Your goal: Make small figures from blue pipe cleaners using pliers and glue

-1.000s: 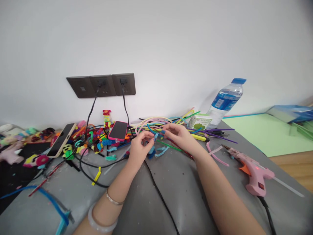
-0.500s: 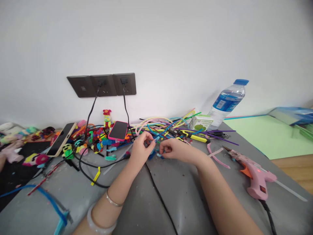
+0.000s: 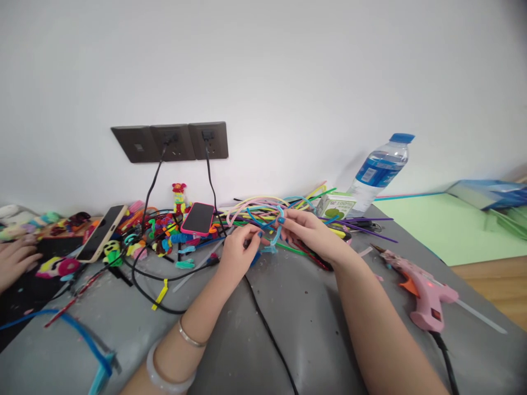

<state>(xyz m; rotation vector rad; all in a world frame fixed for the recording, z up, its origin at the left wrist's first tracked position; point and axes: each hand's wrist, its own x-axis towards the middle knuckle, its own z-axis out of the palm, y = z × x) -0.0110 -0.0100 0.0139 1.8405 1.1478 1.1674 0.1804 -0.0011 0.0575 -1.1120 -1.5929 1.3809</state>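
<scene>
My left hand (image 3: 236,253) and my right hand (image 3: 307,233) meet over the grey table (image 3: 313,329), just in front of a heap of coloured pipe cleaners (image 3: 263,211). Both pinch a light blue pipe cleaner piece (image 3: 276,233) that curves up between the fingertips. My left fingers are curled on its lower end. My right thumb and forefinger grip the upper loop. Short blue offcuts lie under the hands, partly hidden.
A pink glue gun (image 3: 420,288) lies at the right, its black cord running off the front edge. A water bottle (image 3: 376,173) and a small green carton (image 3: 335,206) stand behind. Two phones (image 3: 198,218) charge from wall sockets (image 3: 171,142). Another person's hand (image 3: 14,260) rests at far left.
My right hand rose from the table and lifted the blue piece up into a curve. Another person's hand came into view at the far left.
</scene>
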